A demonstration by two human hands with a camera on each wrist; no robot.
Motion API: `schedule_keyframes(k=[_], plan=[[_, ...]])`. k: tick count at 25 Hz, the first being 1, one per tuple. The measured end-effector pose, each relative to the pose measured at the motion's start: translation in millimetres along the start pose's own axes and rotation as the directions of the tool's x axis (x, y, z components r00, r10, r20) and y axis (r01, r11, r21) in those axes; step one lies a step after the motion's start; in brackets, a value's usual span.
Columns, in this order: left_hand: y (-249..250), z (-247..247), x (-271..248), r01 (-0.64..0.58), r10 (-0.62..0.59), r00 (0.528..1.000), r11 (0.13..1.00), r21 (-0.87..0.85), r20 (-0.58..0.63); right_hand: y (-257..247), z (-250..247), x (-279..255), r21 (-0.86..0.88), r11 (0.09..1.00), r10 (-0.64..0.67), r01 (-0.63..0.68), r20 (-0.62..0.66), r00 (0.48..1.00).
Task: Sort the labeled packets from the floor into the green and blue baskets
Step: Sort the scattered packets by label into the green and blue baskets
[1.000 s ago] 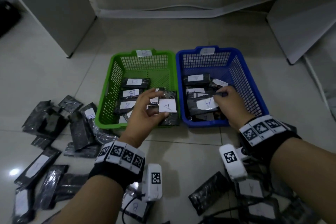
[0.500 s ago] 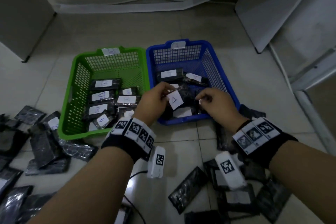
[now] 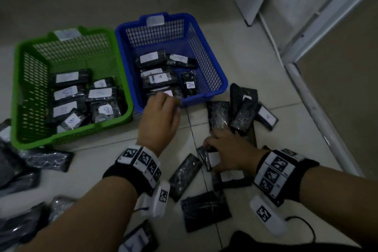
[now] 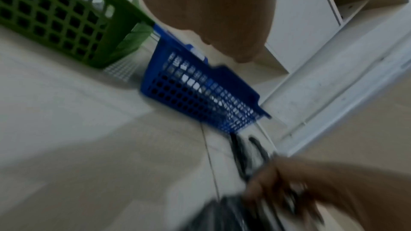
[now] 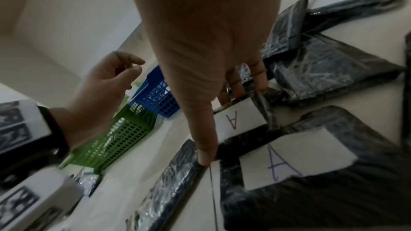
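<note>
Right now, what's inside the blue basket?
The blue basket holds several black packets with white labels; two labels clearly read A. The left hand, empty, covers the near edge, so packets beneath it are hidden.

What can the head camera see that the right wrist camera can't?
Only the head view looks down into the green basket and blue basket at the packets sorted inside. Only the right wrist view shows up close the letter A on the packet that the right hand pinches, and on the packet below it. Both show the two baskets, loose packets on the floor, and the empty left hand.
</note>
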State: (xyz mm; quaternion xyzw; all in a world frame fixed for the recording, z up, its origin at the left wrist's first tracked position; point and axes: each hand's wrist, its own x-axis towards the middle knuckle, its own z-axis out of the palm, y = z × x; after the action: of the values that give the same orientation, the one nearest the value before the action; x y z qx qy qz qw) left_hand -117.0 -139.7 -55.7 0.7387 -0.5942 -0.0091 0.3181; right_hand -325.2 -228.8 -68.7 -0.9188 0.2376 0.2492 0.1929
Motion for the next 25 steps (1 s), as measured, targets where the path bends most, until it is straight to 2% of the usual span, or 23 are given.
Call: schedule_keyframes(k=[1,2,3,4,5,7,9,11,12,13,15,16,17,20,23,25], plan=[[13.7,2.0,-20.1,-0.031,0.036,0.991,0.998,-0.046,0.126,-3.2,0.2,-2.1,-0.051,0.999,-0.003,0.004,0.006,1.000],[22.1,6.5,-39.2,-0.010,0.035,0.951,0.996,-0.084,0.306,-4.8,0.3,-3.2,-0.074,0.997,-0.011,0.011,-0.001,1.000],[26.3,11.6,-57.2,0.038,0.012,0.873,0.995,-0.092,0.488,-4.5,2.2,-4.2,-0.045,0.999,-0.006,0.005,-0.020,1.000],[25.1,18.1,-72.3,0.058,-0.001,0.791,0.995,-0.075,0.611,-3.6,1.0,-5.1,0.049,0.999,0.018,-0.015,-0.057,0.998],[22.9,23.6,-83.3,0.048,0.000,0.737,0.997,-0.052,0.676,-1.1,-0.5,-5.2,0.193,0.980,0.062,-0.043,-0.094,0.994],[16.6,28.1,-89.9,0.065,0.007,0.707,0.995,-0.075,0.708,3.5,-11.0,-4.2,0.447,0.891,0.159,-0.078,-0.146,0.977],[7.9,23.4,-78.5,0.236,-0.053,0.675,0.961,-0.147,0.736,5.2,-28.6,0.5,0.604,0.793,0.229,-0.074,-0.183,0.956],[-4.4,15.9,-59.3,0.516,-0.148,0.561,0.832,-0.205,0.814,5.7,-47.7,6.2,0.772,0.636,0.312,-0.007,-0.249,0.917],[-11.1,11.5,-51.0,0.661,-0.178,0.516,0.706,-0.256,0.838,4.9,-56.1,7.6,0.837,0.546,0.356,0.042,-0.276,0.893],[-16.5,4.3,-43.7,0.769,-0.207,0.497,0.555,-0.317,0.843,2.6,-62.5,10.4,0.879,0.468,0.387,0.093,-0.298,0.873],[-22.7,-11.5,-29.7,0.857,-0.253,0.496,0.297,-0.421,0.831,-2.9,-71.3,16.9,0.901,0.397,0.421,0.174,-0.347,0.838],[-24.7,-20.0,-22.5,0.860,-0.261,0.505,0.230,-0.456,0.823,-6.3,-75.3,21.8,0.896,0.393,0.427,0.205,-0.375,0.823],[-24.4,-27.8,-16.2,0.855,-0.255,0.518,0.201,-0.479,0.817,-9.9,-77.7,25.1,0.894,0.386,0.438,0.229,-0.395,0.808],[-24.7,-48.2,2.2,0.824,-0.197,0.565,0.188,-0.534,0.802,-18.8,-85.9,34.9,0.917,0.305,0.468,0.256,-0.379,0.798],[-26.9,-66.0,17.2,0.743,-0.121,0.646,0.325,-0.585,0.753,-21.3,-97.0,44.3,0.915,0.322,0.479,0.242,-0.378,0.792],[-29.1,-72.2,29.7,0.679,-0.195,0.722,0.388,-0.623,0.664,-16.2,-108.7,57.1,0.904,0.361,0.503,0.228,-0.394,0.769]])
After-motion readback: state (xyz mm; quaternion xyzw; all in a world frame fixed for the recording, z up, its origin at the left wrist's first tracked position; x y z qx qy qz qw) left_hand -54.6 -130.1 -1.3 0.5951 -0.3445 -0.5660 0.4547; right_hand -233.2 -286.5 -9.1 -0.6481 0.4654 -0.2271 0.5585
